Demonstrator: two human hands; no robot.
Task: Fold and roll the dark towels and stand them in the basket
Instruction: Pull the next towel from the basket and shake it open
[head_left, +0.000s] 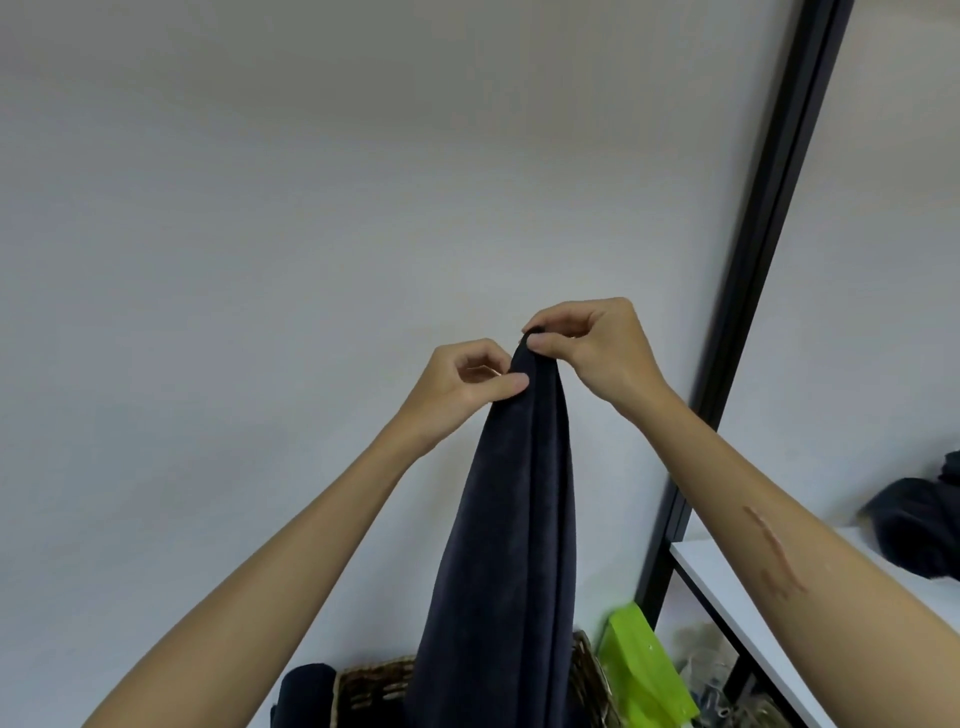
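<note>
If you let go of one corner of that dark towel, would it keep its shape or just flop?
Probably flop: the towel hangs in long soft folds from both pinching hands, left and right. It looks light, since fingertips alone hold it up.

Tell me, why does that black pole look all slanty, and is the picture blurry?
Head view: the wide lens tilts the black pole; the hanging dark towel and both pinching hands, left hand and right hand, look sharp; the light is soft, with no glare on the wall.
</note>
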